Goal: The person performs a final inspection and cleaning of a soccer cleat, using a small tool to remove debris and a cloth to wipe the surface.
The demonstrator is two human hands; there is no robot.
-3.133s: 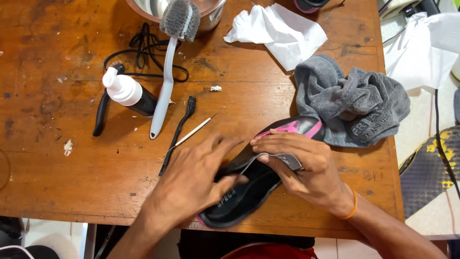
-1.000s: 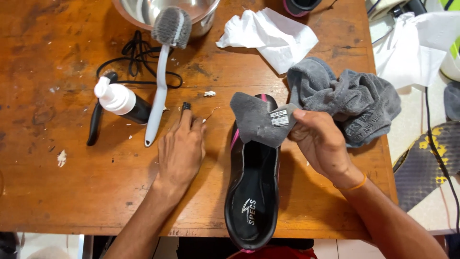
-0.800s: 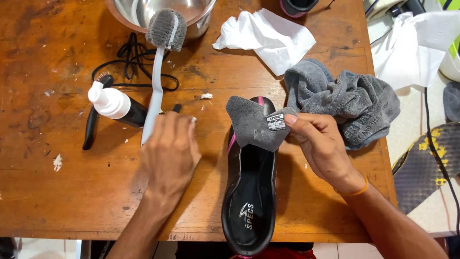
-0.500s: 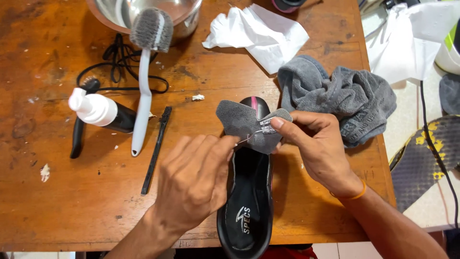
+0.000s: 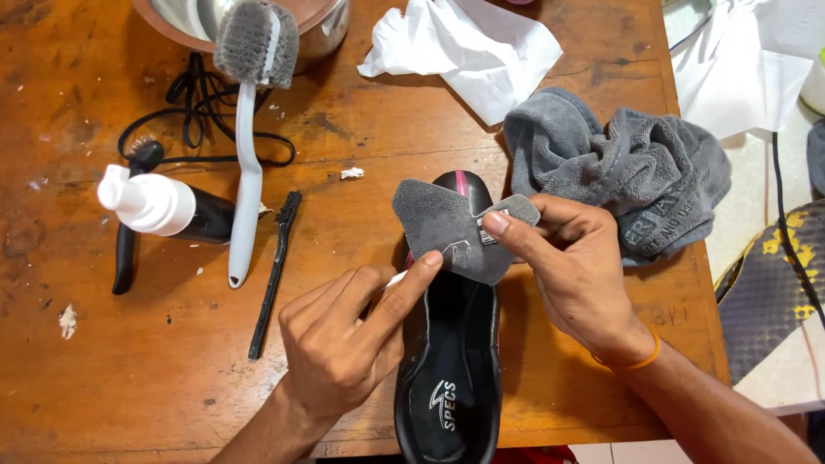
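In the head view, a black shoe (image 5: 451, 378) was seen lying on the wooden worktop (image 5: 77, 378), its long axis running from twelve to six o'clock, toe away from the person. Its grey tongue (image 5: 443, 225) was folded up and held open at the shoe's twelve o'clock end. The right hand (image 5: 584, 275) was pressed together in a pinch on the tongue's edge, thumb on top, at about three o'clock of the tongue. The left hand (image 5: 344, 348) lay at about seven o'clock of the tongue, its grip closed on a thin pale stick (image 5: 394, 279), whose tip could hardly be made out; the forefinger reached to the tongue's lower edge, so the tongue lay toward one o'clock from that grip. Both hands were touching or nearly touching the tongue. At nine o'clock of the shoe lay a slim black brush (image 5: 275, 271), a long white-handled brush (image 5: 247, 172) and a white-capped bottle (image 5: 163, 206); a grey towel (image 5: 627, 172) lay at two o'clock. Compared with half a second earlier, the left hand had closed in on the tongue's lower edge, while the right hand's pinch was unchanged.
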